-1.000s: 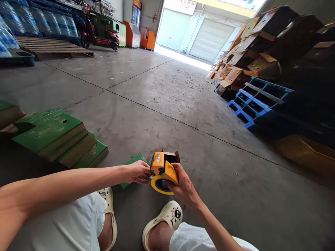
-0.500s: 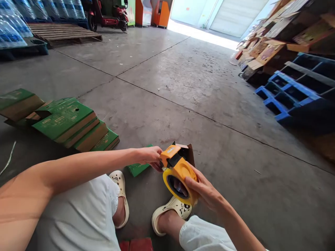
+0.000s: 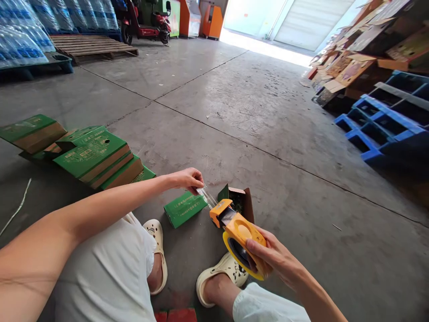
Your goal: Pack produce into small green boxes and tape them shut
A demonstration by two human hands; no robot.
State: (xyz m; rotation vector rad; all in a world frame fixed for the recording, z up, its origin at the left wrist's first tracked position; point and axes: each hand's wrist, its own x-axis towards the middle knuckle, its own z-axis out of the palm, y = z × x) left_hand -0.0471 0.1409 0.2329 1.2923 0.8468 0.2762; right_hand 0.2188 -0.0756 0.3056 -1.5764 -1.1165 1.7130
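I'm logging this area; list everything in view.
Tape dispenser: 1, orange, centre
Tape strip: 1, clear, centre
Box: 1, green, centre
Open carton: 1, green-brown, centre
Flat cartons: several, green, left
String: 1, white, left
Bottle packs: many, blue, back
Wooden pallet: 1, brown, back
Scooter: 1, red, back
Cabinets: 2, orange, back
Shutter: 1, white, back
Piled boxes: many, brown, right
Pallets: count unclear, blue, right
Red item: count unclear, bottom
Clogs: 2, cream, bottom
Left hand: 1, holding strip
Right hand: 1, holding dispenser

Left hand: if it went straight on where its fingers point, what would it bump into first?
Likely the dispenser in the right hand, following the stretched tape from the left hand. Depth is unclear; it might pass above, toward the open box.
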